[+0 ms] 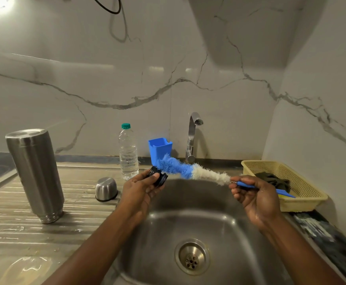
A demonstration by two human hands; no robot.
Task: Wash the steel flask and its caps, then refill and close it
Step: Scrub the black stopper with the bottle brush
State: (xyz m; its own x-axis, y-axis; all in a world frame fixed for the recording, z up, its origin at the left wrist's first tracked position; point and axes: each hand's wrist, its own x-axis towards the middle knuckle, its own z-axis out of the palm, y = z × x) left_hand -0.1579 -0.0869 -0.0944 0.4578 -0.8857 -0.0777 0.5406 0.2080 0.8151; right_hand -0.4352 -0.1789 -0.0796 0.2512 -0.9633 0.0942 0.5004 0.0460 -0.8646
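The steel flask [36, 173] stands upside down on the ribbed drainboard at the left, mouth down. Its steel outer cap [106, 189] rests inverted on the drainboard beside the sink. My left hand [141, 192] holds the black inner cap [159, 176] over the sink's left rim. My right hand [254, 195] grips the blue handle of a bottle brush [190, 171]. The brush's blue and white bristles reach left and touch the black cap. A clear plastic water bottle [128, 155] with a green lid stands behind the steel cap.
The steel sink [215, 204] with its drain lies below both hands. A chrome tap [192, 136] rises at the back, with no water running. A blue plastic holder [159, 150] stands left of the tap. A yellow basket [303, 194] with a dark cloth sits at the right.
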